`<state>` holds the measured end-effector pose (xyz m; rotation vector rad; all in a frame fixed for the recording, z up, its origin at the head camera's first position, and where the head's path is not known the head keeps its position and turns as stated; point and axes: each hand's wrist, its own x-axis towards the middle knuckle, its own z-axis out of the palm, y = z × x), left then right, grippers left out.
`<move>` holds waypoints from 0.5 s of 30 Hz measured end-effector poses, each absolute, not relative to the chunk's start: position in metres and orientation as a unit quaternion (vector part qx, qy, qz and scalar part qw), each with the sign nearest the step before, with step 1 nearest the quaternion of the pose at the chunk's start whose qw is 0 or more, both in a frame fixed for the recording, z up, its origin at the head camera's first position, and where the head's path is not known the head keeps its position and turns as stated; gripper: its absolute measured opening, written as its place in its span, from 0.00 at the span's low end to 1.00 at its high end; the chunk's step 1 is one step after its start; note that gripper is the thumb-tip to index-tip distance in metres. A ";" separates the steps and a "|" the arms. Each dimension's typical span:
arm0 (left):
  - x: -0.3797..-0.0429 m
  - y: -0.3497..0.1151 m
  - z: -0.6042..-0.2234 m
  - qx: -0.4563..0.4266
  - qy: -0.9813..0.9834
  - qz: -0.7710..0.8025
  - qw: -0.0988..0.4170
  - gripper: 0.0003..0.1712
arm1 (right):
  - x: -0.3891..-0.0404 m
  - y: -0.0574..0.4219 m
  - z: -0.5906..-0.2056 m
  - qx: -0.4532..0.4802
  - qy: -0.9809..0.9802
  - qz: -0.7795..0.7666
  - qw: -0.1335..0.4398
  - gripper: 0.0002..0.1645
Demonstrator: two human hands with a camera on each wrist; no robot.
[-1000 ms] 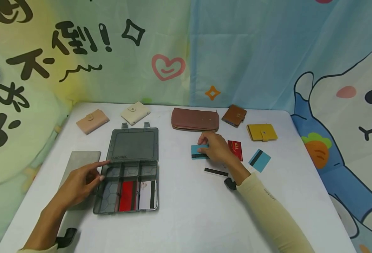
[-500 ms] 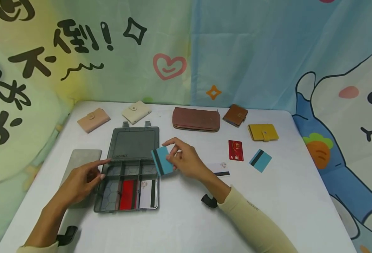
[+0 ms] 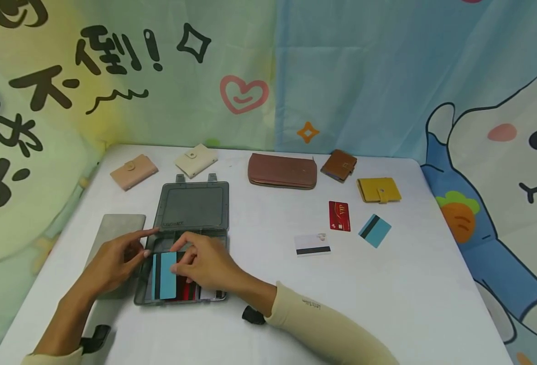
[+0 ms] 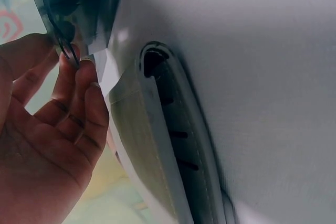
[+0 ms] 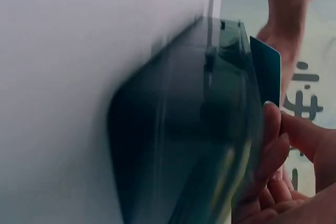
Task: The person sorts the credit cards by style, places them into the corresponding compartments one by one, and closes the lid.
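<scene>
A dark translucent divided box (image 3: 195,205) stands with its lid folded back. Between thumb and fingers, my right hand (image 3: 211,263) pinches a light blue card (image 3: 168,276) with a black stripe, over the box's left front compartment. The right wrist view shows that card (image 5: 269,69) just above the box's side wall (image 5: 184,98). With thumb and fingertips my left hand (image 3: 118,266) holds the box's left edge, its index finger reaching to the hinge. A red card (image 3: 187,291) lies in the middle front compartment and a white card (image 3: 210,294) in the right one, both partly hidden by my right hand.
A grey wallet (image 3: 113,227) lies under my left hand. Behind are pink (image 3: 133,172), cream (image 3: 196,161), long brown (image 3: 282,172), small brown (image 3: 338,166) and yellow (image 3: 379,190) wallets. Red (image 3: 339,216), white (image 3: 312,246) and blue (image 3: 375,231) cards lie at the right.
My right hand has picked the blue card up from the table and carried it left to the box's left front compartment. My left hand has stayed at the box's edge.
</scene>
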<state>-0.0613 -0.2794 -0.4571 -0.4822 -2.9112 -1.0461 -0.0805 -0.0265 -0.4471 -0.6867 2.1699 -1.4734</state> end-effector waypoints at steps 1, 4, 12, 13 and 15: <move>-0.061 -0.279 -0.457 -0.154 -0.930 -0.334 0.003 0.30 | -0.079 -0.031 -0.448 -0.243 0.791 -0.522 0.209 0.17; -0.062 -0.279 -0.457 -0.154 -0.930 -0.335 -0.001 0.30 | -0.077 -0.041 -0.451 -0.241 0.820 -0.485 0.187 0.17; -0.061 -0.279 -0.456 -0.153 -0.931 -0.332 0.006 0.30 | -0.077 -0.050 -0.458 -0.276 0.859 -0.407 0.142 0.22; -0.061 -0.279 -0.456 -0.153 -0.931 -0.332 0.006 0.30 | -0.077 -0.048 -0.458 -0.280 0.856 -0.409 0.147 0.23; -0.061 -0.279 -0.457 -0.151 -0.931 -0.331 0.006 0.30 | -0.079 -0.043 -0.458 -0.289 0.844 -0.424 0.159 0.23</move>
